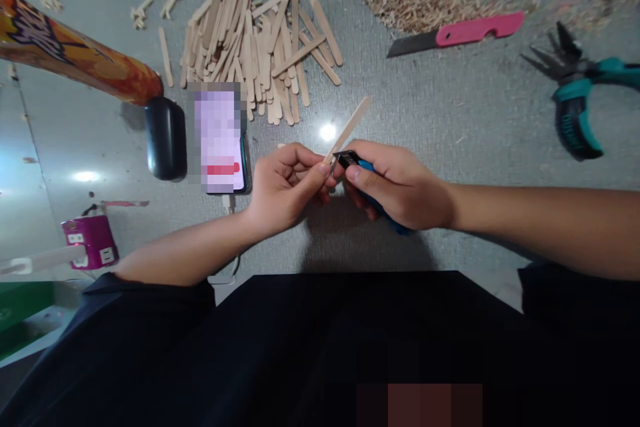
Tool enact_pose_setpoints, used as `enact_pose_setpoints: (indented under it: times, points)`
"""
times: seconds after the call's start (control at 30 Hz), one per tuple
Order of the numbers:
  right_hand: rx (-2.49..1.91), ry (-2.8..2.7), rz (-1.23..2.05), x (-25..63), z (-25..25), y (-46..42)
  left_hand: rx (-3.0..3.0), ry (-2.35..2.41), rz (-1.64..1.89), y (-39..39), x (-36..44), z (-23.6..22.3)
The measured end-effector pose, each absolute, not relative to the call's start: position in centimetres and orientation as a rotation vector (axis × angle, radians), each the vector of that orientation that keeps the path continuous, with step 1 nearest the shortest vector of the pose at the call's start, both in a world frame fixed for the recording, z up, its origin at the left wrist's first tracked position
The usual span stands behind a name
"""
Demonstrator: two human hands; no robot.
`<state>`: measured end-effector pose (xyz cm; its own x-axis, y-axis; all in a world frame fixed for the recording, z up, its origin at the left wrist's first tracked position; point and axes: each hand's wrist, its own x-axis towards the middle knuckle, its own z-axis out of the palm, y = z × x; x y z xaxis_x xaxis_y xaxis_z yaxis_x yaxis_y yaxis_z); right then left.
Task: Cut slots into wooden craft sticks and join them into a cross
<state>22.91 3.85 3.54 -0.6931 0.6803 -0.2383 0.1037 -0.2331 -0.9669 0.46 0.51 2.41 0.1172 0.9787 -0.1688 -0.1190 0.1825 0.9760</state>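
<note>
Head view: pinching one wooden craft stick (353,121) between thumb and fingers of the left hand (293,187), near the middle of the view, and curling the right hand (400,180) around a blue-handled cutter (369,167), its dark tip lying right beside the stick. Losing the stick's lower end among the left fingertips and most of the cutter's handle inside the right fist; not being able to tell contact from a narrow gap between tip and wood. Cutting off the orange canister (90,57) at the left border and one grip of the teal-and-black pliers (573,90) at the right. Masking the phone (220,140) under coarse pixels. Losing the table's near edge largely behind the dark shirt (325,340). Running tight on the left, with the phone just beside the left hand and a black case (167,139) next to it. Finding bare grey tabletop (475,127) above the right forearm, reaching toward the pliers, and bordering the pink-handled knife (483,28), wood shavings (420,3) and heaped craft sticks (220,33) farther up.
</note>
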Motion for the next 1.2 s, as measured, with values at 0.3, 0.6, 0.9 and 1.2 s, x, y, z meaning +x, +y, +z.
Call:
enact_pose_setpoints:
  times: [0.3, 0.6, 0.9, 1.2]
  points:
    - [-0.947, -1.649, 2.019, 23.1, 3.7, 4.2, 1.097, 1.136, 0.995, 0.7, 0.2, 3.0]
    - [-0.935, -1.512, 2.188, 23.1, 4.4, 4.9, 0.927, 1.058, 0.915, 1.3, 0.0, 3.0]
    - [-0.857, -1.466, 2.225, 23.3, 3.5, 5.2, 0.863, 1.002, 0.930, 1.1, 0.0, 2.2]
    - [-0.909, -1.484, 2.107, 22.8, 3.3, 4.3, 0.879, 0.968, 0.999, 0.9, 0.3, 1.9]
